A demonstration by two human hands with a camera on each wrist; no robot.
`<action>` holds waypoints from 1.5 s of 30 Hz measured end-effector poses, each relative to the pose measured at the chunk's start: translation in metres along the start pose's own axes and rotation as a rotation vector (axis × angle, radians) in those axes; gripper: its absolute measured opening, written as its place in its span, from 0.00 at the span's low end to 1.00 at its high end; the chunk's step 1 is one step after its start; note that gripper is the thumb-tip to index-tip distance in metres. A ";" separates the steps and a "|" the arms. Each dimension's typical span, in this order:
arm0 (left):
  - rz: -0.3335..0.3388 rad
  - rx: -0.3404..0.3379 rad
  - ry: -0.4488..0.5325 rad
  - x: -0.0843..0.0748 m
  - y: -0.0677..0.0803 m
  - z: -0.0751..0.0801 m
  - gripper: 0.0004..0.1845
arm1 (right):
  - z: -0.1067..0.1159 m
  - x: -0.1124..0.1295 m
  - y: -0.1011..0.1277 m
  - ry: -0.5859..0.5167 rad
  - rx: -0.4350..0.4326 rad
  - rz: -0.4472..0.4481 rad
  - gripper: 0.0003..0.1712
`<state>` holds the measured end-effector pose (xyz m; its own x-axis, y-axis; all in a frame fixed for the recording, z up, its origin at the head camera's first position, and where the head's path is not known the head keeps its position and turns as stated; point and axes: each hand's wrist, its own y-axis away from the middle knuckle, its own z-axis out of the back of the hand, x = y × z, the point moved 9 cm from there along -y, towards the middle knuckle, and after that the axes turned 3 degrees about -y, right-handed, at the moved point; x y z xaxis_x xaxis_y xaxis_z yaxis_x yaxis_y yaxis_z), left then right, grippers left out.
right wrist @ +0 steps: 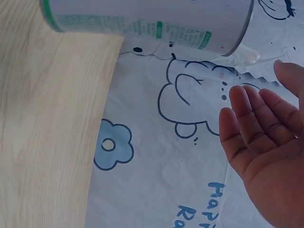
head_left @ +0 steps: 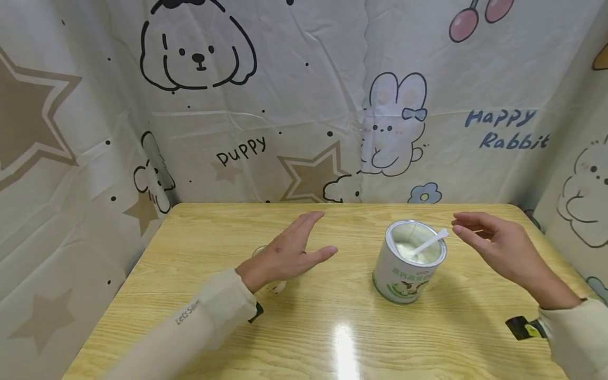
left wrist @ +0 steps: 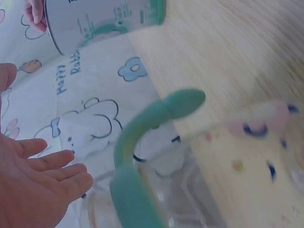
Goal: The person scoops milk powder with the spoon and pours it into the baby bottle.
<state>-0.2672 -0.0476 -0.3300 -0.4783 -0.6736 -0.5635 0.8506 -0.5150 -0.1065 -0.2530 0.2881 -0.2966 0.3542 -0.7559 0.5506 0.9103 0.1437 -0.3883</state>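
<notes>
Wooden table [head_left: 228,232] fills the head view, and an open white tin [head_left: 409,263] of pale powder stands on it, right of the middle. A white scoop [head_left: 429,243] leans inside the tin, its handle sticking out over the rim on the side of the right hand [head_left: 503,252]. That hand hovers just beside the tin, close to the scoop's handle but apart from it, fingers relaxed and holding nothing. Well apart from the tin on its other side, the left hand [head_left: 290,253] is spread flat, palm down, over a clear glass cup [head_left: 273,269] that it mostly hides; whether it touches the cup cannot be told. A cartoon-printed sheet [head_left: 304,100] hangs behind the tin and along both sides.

From the left wrist, the left hand [left wrist: 35,183] shows an open palm with straight fingers, just beside a clear cup with a green handle [left wrist: 142,147]. The tin [left wrist: 102,19] stands farther off, with fingertips of the other hand beyond it.

From the right wrist, the right hand [right wrist: 266,152] is open, fingers loose, near the tin [right wrist: 147,21] on the table [right wrist: 47,128], with a gap between them.
</notes>
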 end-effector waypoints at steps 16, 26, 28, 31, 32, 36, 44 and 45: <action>-0.007 0.007 0.136 -0.019 -0.013 -0.023 0.48 | -0.001 -0.007 0.000 -0.109 0.030 -0.137 0.21; -0.033 0.009 0.216 -0.027 -0.023 -0.038 0.48 | -0.004 -0.008 -0.002 -0.129 0.043 -0.188 0.22; -0.030 0.014 0.232 -0.028 -0.025 -0.042 0.48 | -0.004 -0.008 -0.002 -0.123 0.039 -0.199 0.22; -0.022 0.025 0.243 -0.028 -0.027 -0.047 0.48 | -0.004 -0.008 -0.002 -0.110 0.035 -0.217 0.23; -0.020 0.027 0.243 -0.029 -0.028 -0.049 0.48 | -0.004 -0.009 -0.002 -0.109 0.036 -0.224 0.24; -0.022 0.037 0.241 -0.031 -0.031 -0.054 0.48 | -0.006 -0.009 -0.001 -0.118 0.043 -0.239 0.25; -0.027 0.052 0.279 -0.036 -0.034 -0.061 0.48 | -0.012 -0.009 -0.002 -0.148 0.060 -0.244 0.23; -0.029 0.054 0.285 -0.037 -0.035 -0.062 0.48 | -0.013 -0.009 -0.002 -0.152 0.063 -0.245 0.24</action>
<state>-0.2657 0.0276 -0.3561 -0.4151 -0.4863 -0.7689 0.8211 -0.5641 -0.0865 -0.2607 0.2866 -0.3101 0.1461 -0.6696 0.7282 0.9824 0.0115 -0.1865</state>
